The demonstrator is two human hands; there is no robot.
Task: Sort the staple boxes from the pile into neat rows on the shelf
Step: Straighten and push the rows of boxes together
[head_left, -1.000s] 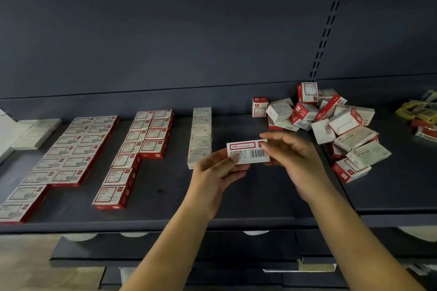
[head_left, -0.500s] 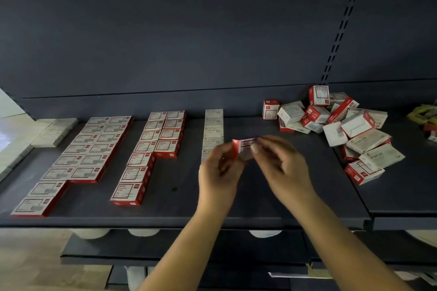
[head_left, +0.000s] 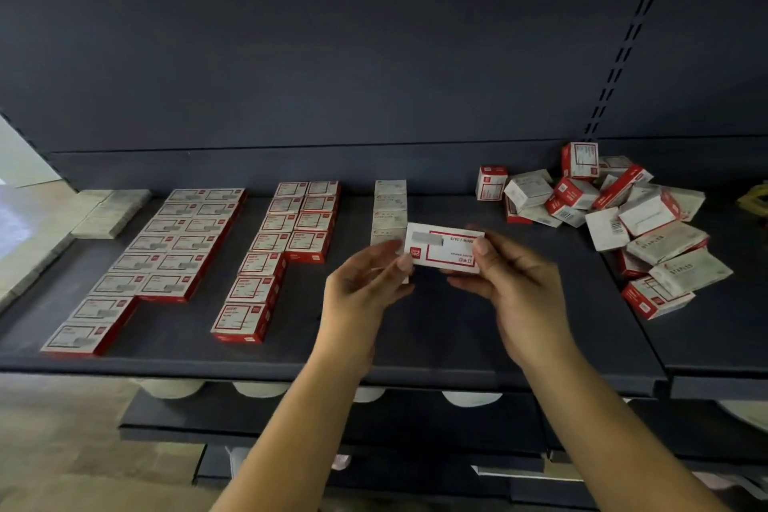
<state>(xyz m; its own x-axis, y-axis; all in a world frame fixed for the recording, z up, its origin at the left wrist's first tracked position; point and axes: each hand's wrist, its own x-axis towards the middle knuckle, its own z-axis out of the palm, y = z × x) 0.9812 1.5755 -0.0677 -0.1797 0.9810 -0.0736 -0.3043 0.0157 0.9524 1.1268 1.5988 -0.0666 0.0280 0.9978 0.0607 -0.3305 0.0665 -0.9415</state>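
Both hands hold one red-and-white staple box (head_left: 443,246) above the middle of the dark shelf (head_left: 457,337), its printed face up and the text upside down. My left hand (head_left: 365,287) pinches its left end and my right hand (head_left: 511,287) pinches its right end. A loose pile of staple boxes (head_left: 615,216) lies at the shelf's right. Sorted rows lie flat on the left: a double row of red-edged boxes (head_left: 166,245), a second block of red boxes (head_left: 282,245), and a single column of pale boxes (head_left: 390,210) partly hidden behind the held box.
A stack of pale boxes (head_left: 110,212) sits at the shelf's far left. Yellow items (head_left: 756,200) show at the right edge on the adjoining shelf. Lower shelves with white round objects (head_left: 471,397) lie below. The shelf's back panel (head_left: 374,54) rises behind.
The box was turned over between my hands: its barcode side faced up a second ago, it stood on edge half a second ago, and its front label faces up now.
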